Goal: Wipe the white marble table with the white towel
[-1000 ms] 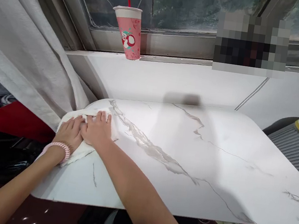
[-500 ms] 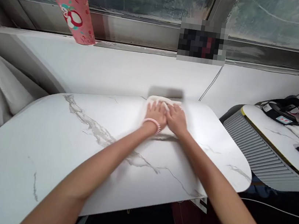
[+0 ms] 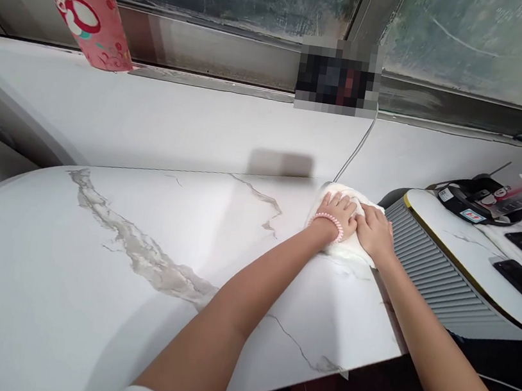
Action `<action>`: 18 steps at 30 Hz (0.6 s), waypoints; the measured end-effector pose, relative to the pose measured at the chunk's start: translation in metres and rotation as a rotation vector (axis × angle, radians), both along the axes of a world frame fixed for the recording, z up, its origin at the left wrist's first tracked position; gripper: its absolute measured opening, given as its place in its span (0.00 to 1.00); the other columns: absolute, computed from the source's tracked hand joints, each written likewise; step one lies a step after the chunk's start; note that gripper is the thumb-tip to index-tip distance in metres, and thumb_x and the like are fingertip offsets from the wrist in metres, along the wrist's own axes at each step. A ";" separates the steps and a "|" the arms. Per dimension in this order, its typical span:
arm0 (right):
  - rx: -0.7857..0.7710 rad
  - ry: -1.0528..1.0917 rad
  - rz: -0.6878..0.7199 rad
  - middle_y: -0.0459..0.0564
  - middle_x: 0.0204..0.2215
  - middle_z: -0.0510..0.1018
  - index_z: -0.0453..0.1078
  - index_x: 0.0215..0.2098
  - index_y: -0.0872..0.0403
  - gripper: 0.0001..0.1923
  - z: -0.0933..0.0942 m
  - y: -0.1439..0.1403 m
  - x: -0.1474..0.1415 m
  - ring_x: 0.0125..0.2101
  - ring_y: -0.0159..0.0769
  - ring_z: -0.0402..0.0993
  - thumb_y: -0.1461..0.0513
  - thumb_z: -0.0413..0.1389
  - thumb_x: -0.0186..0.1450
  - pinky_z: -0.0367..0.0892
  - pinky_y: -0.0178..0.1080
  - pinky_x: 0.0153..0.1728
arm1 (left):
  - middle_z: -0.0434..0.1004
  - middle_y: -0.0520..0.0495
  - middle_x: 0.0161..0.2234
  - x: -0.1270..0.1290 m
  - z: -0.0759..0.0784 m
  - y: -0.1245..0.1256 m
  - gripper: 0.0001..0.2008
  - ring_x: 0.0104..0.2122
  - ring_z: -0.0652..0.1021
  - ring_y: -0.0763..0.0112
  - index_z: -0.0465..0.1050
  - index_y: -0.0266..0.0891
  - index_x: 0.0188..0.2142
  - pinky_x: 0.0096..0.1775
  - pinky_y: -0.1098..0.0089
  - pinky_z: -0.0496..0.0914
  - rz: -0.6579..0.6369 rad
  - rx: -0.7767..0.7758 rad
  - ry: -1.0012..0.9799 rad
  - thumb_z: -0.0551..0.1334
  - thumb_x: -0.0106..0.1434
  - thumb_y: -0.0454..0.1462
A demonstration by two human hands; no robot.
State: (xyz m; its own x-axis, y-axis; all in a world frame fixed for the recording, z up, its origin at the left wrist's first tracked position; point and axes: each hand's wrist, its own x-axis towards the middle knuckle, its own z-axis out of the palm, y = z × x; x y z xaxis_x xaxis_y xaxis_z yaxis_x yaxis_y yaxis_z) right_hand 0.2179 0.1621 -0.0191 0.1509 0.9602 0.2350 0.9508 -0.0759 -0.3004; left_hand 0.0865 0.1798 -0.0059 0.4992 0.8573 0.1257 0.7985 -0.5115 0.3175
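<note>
Both my hands press flat on the white cloth (image 3: pixel 338 248) at the far right corner of the counter (image 3: pixel 85 274), right of frame centre. Left hand (image 3: pixel 339 212) and right hand (image 3: pixel 375 232) lie side by side, touching, fingers stretched out and pinning the cloth, not clenched around it. The cloth is bunched; its long axis seems to run from upper left to lower right, along the corner edge, with the far end pointing toward the wall and the cable (image 3: pixel 355 150). Risks, as I judge them: the cloth sits right at the rim, so a further push to the right could carry it off into the gap beside the grey ribbed unit (image 3: pixel 430 271). A far stroke might snag the cable. The pink cup (image 3: pixel 81 8) on the sill, upper left, is well apart.
</note>
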 end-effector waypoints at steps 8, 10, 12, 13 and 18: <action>0.016 -0.114 0.043 0.60 0.63 0.67 0.64 0.63 0.55 0.27 0.005 0.047 -0.054 0.63 0.49 0.60 0.59 0.38 0.70 0.56 0.57 0.63 | 0.52 0.44 0.71 -0.044 0.000 0.038 0.28 0.70 0.52 0.60 0.57 0.36 0.67 0.70 0.49 0.42 0.089 0.022 0.021 0.43 0.71 0.38; -0.004 -0.141 0.065 0.61 0.64 0.66 0.62 0.64 0.56 0.28 0.008 0.054 -0.083 0.64 0.50 0.58 0.59 0.38 0.71 0.55 0.57 0.63 | 0.51 0.45 0.71 -0.068 0.001 0.043 0.28 0.70 0.52 0.59 0.56 0.35 0.68 0.70 0.46 0.41 0.128 -0.003 0.024 0.42 0.71 0.38; -0.010 -0.140 0.075 0.63 0.63 0.66 0.63 0.64 0.58 0.27 0.009 0.056 -0.114 0.64 0.52 0.57 0.59 0.39 0.71 0.54 0.59 0.63 | 0.50 0.46 0.72 -0.096 0.003 0.043 0.28 0.71 0.52 0.60 0.56 0.36 0.68 0.69 0.44 0.42 0.160 -0.027 0.019 0.40 0.72 0.38; -0.006 -0.132 0.078 0.64 0.63 0.67 0.63 0.63 0.58 0.27 0.009 0.055 -0.130 0.64 0.53 0.57 0.60 0.39 0.71 0.53 0.60 0.63 | 0.50 0.47 0.72 -0.110 0.003 0.041 0.28 0.71 0.52 0.60 0.56 0.37 0.67 0.69 0.44 0.41 0.176 -0.030 0.016 0.39 0.72 0.38; -0.008 -0.066 0.144 0.63 0.65 0.64 0.62 0.64 0.59 0.26 0.009 0.035 -0.200 0.66 0.52 0.54 0.60 0.40 0.72 0.48 0.59 0.65 | 0.50 0.49 0.72 -0.177 0.002 0.014 0.26 0.71 0.52 0.63 0.57 0.41 0.67 0.70 0.47 0.43 0.298 -0.018 0.062 0.40 0.72 0.39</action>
State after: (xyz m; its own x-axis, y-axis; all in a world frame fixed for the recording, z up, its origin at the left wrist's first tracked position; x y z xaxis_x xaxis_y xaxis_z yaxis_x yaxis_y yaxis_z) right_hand 0.0175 0.1972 -0.0099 -0.0044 0.9727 0.2319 0.9697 0.0608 -0.2365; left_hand -0.0908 0.1936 -0.0036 0.2318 0.9690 0.0860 0.9306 -0.2466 0.2704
